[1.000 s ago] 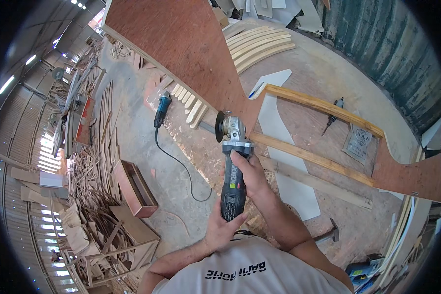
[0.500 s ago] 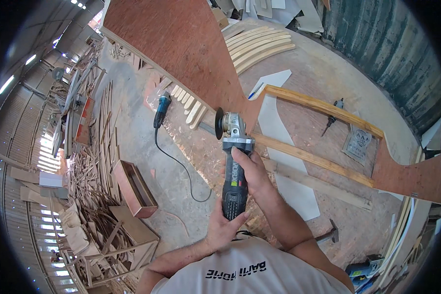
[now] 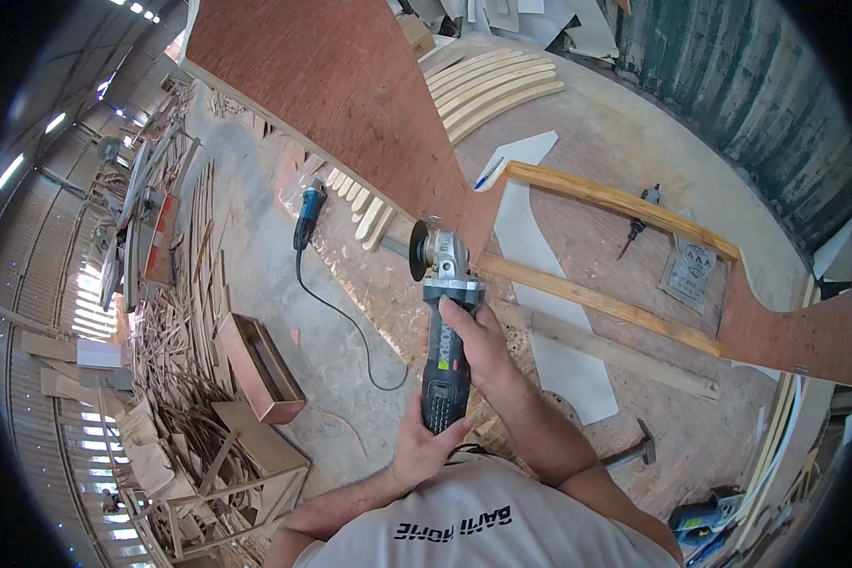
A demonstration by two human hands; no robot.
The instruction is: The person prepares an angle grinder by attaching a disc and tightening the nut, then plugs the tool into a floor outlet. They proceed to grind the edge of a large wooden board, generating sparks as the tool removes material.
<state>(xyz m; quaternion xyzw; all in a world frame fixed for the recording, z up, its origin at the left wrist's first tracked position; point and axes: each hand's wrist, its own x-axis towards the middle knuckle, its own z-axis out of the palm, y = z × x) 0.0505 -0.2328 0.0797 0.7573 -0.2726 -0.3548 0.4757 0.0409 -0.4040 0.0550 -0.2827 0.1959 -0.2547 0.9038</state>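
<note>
An angle grinder point(image 3: 448, 350) with a dark body, a metal head and a round disc point(image 3: 418, 250) is held upright in front of me. My left hand point(image 3: 426, 441) wraps round the rear end of its body. Higher up, just below the metal head, my right hand point(image 3: 477, 343) grips it with the thumb lying along the top. The disc is close to the lower edge of a large reddish-brown plywood panel point(image 3: 322, 85); whether they touch I cannot tell. The panel continues into a wooden frame point(image 3: 615, 201) on the right.
A blue corded power tool point(image 3: 310, 213) lies left of the panel. Curved wooden strips point(image 3: 492, 90) rest at the back. A drill point(image 3: 638, 220), a printed bag point(image 3: 689, 273), a white template sheet point(image 3: 573, 374) and a hammer point(image 3: 642, 445) lie rightward. Scrap wood point(image 3: 185, 369) is heaped left.
The grinder and both hands have shifted slightly left and downward in view, with the grinder tilting a little. The grip of both hands stays the same.
</note>
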